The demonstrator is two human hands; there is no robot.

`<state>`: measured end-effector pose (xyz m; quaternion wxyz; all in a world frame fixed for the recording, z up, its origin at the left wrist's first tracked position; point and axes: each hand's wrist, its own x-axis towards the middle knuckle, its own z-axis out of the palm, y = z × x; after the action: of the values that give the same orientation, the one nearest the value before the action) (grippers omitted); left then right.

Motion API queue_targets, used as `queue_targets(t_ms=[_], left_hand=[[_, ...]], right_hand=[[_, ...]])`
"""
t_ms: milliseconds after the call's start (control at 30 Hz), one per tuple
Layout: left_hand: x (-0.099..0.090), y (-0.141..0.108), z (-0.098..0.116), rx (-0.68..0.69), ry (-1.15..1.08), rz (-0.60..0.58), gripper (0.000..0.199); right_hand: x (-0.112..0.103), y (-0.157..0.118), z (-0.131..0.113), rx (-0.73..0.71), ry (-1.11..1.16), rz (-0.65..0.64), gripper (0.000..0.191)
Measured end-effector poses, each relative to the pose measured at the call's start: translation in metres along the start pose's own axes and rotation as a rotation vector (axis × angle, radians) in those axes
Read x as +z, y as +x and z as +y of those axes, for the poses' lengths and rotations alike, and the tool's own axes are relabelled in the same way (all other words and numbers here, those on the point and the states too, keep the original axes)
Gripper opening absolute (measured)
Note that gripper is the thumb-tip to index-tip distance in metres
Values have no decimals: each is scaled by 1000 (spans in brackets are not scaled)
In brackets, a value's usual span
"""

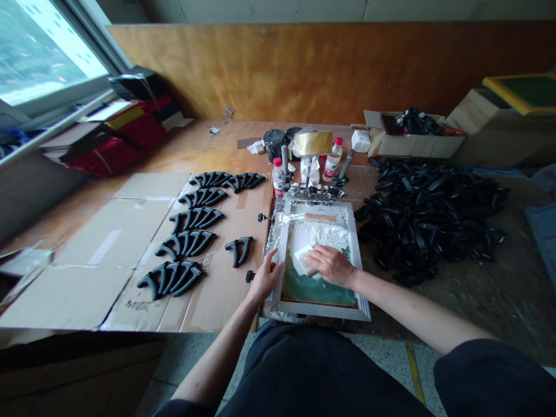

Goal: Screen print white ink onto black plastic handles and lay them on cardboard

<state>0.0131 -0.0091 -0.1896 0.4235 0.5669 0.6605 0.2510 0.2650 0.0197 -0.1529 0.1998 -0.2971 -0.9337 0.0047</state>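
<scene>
A screen-printing frame with an aluminium border and green mesh lies in front of me, white smears over its upper half. My right hand is closed on a folded white cloth, pressed against the mesh left of the middle. At the frame's left border is my left hand, its fingers stretched out and apart, touching or nearly touching the edge. A flat brown strip lies across the top of the screen. Behind the frame stands a metal clamp with upright posts.
Black curved handle-like parts sit in rows on cardboard at left; a large heap of similar parts lies at right. Bottles with red caps, a dark tub and a cardboard box stand behind.
</scene>
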Motion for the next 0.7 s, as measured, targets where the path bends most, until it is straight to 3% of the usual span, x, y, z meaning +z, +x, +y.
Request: queue_targets(t_ms=[100,200,333,400,500,567,633,700], left_hand=[[1,1,-1,9,-32,0,59],[-2,0,3,10,-59,-15,60],[-20,-10,25,32,-181,-38,67],[-31,-18,45,53,-286,-34,63],[-45,-24,81,71,-470,-23,59],[-51,-21,107,130,-591,12,60],[-56,-11,132,251,-671,61,54],[-58,2,153,364,-714,86,50]], right_hand=[[1,-8,-4,-26,88,-19,17],[-10,13,7,130,153,-4,10],[-33,59,42,377,69,91,44],[-50,63,67,478,42,112,47],[-73,34,108,697,100,257,35],[-77,2,127,881,113,367,35],[-66,-24,129,978,97,387,41],[-40,-37,111,951,106,333,37]])
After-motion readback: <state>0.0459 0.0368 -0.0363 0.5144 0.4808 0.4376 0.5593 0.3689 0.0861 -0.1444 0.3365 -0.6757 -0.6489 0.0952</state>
